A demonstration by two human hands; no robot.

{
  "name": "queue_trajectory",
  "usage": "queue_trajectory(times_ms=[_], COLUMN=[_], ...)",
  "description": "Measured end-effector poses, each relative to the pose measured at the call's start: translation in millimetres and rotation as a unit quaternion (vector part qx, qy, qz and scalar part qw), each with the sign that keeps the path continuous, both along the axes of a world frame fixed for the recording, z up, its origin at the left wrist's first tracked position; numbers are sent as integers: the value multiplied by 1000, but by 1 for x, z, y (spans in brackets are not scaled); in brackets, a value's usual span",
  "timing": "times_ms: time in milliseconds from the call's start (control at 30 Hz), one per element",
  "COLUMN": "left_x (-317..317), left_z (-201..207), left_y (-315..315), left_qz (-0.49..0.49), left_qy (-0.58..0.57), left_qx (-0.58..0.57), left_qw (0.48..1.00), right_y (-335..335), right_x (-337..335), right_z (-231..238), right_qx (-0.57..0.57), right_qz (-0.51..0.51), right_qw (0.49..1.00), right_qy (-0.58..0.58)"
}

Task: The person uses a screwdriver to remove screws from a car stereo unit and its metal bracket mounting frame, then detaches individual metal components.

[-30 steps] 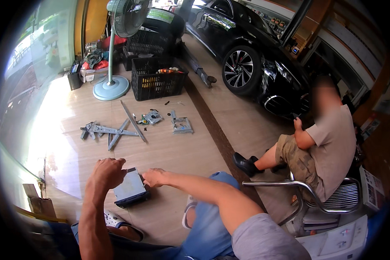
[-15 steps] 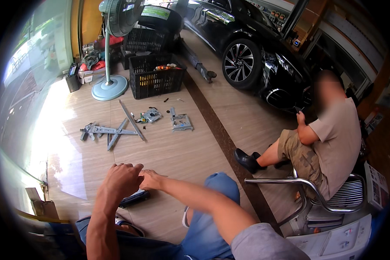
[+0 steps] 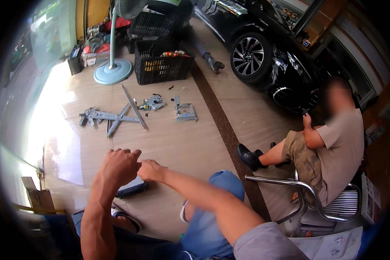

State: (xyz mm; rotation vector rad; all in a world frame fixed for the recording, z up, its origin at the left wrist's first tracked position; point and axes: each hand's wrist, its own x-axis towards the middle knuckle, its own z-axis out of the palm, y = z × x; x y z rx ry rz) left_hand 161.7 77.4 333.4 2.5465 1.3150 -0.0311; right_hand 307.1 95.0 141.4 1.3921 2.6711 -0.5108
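Observation:
My left hand (image 3: 120,168) is closed in a loose fist in front of me, its back turned up. My right hand (image 3: 151,170) reaches across and touches or nearly touches the left one, fingers pressed together. Whatever they hold, if anything, is hidden. Below them on the floor, partly covered by my hands, lies a flat dark object with a pale top (image 3: 133,187). Farther off on the tiles lie a crossed-arm metal window regulator (image 3: 110,117), a small metal mechanism with a green part (image 3: 155,102) and a flat metal bracket (image 3: 186,113).
A black plastic crate (image 3: 160,69) stands beside the pale blue fan base (image 3: 113,72). A black car (image 3: 286,65) is parked at the far right. At the right, a seated person (image 3: 338,143) holds a small dark object on a metal-framed chair (image 3: 340,206). Glass runs along the left.
The view has tilted, so the floor parts and crate sit higher in the picture. My hands keep nearly the same closed pose, close together.

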Motion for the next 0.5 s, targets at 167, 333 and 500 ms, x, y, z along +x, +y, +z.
queue_trajectory(times_ms=[167, 333, 500], left_x=[-13, -8, -7], left_z=[-7, -12, -4], left_y=[-3, 21, 33], left_qz=[37, 17, 56], left_qy=[16, 27, 32], left_qx=[-50, -55, -50], left_qw=[998, 998, 997], right_y=[-10, -3, -3], right_x=[-2, 0, -3], right_z=[-3, 21, 36], right_qx=[108, -2, -52], right_qz=[126, 81, 35], right_qw=[986, 993, 998], right_qy=[-2, -88, -28])
